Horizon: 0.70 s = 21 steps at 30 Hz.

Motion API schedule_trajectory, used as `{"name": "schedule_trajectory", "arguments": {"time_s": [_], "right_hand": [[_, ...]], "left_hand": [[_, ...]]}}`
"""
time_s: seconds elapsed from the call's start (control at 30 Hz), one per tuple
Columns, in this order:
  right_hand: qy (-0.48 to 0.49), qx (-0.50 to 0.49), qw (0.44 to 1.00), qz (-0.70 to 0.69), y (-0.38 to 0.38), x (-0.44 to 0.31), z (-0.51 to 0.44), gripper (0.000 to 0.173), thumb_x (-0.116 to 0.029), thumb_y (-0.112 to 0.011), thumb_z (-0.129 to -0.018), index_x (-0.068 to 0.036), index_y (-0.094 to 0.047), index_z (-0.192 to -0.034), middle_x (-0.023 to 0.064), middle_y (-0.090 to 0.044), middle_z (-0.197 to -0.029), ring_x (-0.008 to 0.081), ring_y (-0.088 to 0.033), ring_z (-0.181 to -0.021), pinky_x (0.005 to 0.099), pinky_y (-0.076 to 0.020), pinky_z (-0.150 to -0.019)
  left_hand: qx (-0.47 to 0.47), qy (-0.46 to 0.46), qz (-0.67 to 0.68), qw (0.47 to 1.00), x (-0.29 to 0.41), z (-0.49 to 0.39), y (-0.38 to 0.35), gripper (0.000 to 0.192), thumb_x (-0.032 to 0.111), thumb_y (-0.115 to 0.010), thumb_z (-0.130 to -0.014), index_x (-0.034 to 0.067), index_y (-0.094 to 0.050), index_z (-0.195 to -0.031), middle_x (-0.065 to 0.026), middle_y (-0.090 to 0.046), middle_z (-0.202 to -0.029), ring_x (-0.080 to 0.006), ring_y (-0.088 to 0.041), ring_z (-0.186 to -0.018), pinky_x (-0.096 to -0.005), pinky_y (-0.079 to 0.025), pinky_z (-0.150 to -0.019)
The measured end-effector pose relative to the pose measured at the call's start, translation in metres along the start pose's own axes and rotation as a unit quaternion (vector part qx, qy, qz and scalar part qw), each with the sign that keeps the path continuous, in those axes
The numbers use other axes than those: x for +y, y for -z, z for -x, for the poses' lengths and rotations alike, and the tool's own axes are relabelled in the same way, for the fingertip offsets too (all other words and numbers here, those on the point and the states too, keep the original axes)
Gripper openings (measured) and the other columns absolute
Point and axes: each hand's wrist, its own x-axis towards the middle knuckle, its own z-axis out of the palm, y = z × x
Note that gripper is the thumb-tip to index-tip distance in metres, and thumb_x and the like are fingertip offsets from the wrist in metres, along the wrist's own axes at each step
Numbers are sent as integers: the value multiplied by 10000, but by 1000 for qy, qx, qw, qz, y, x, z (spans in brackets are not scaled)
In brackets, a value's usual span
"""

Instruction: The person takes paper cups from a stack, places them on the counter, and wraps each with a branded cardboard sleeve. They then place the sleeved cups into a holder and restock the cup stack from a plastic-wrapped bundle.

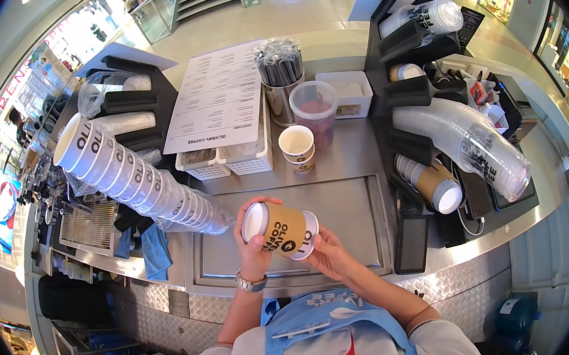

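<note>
Both hands hold white paper cups with a brown cardboard sleeve (pixel 288 228) above the steel counter. My left hand (pixel 253 239) grips the end at left, thumb on the rim. At the other end my right hand (pixel 329 251) has its fingers on a white paper cup (pixel 306 235) that is joined with the sleeved one; whether one sits inside the other I cannot tell. Just beyond them stand small stacked paper cups (pixel 296 142). A long leaning stack of white paper cups (pixel 143 185), partly in clear plastic, lies to the left.
A clear plastic tub (pixel 315 116), a metal canister of wrapped straws (pixel 281 83) and a printed menu sheet (pixel 217 95) over white baskets (pixel 245 160) stand behind. On the right, a black cup rack (pixel 381 129) holds clear plastic cups (pixel 462 141) and sleeved paper cups (pixel 427 182). Blue cloths (pixel 156 252) hang at left.
</note>
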Motion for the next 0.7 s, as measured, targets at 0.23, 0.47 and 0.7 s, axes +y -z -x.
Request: {"name": "schedule_trajectory", "arguments": {"time_s": [0.23, 0.47, 0.7], "right_hand": [[-7, 10, 1000, -8, 1, 4, -7, 577, -309, -502, -876, -64, -234, -1324, 147, -417, -1245, 263, -478, -1118, 388, -445, -925], [-189, -44, 949, -249, -3, -2, -12, 714, -510, -421, -853, -35, -194, -1335, 313, -329, -1255, 483, -415, -1100, 460, -452, -892], [-195, -43, 921, -336, -11, -1, -1, 771, -559, -386, -844, -46, -134, -1360, 400, -246, -1255, 544, -370, -1098, 485, -449, -879]], "left_hand": [[0, 19, -2, 1000, -4, -5, 4, 822, 562, -677, -619, -5, -415, -1154, -164, -521, -1062, -290, -514, -1048, -396, -462, -855], [-185, 114, 29, 976, 12, -28, 18, 870, 533, -750, -533, 5, -426, -1143, -172, -525, -1047, -335, -527, -1016, -424, -466, -835], [-145, 123, 59, 980, 8, -19, 5, 845, 514, -763, -518, 13, -435, -1113, -166, -527, -1005, -323, -536, -998, -418, -478, -819]]}}
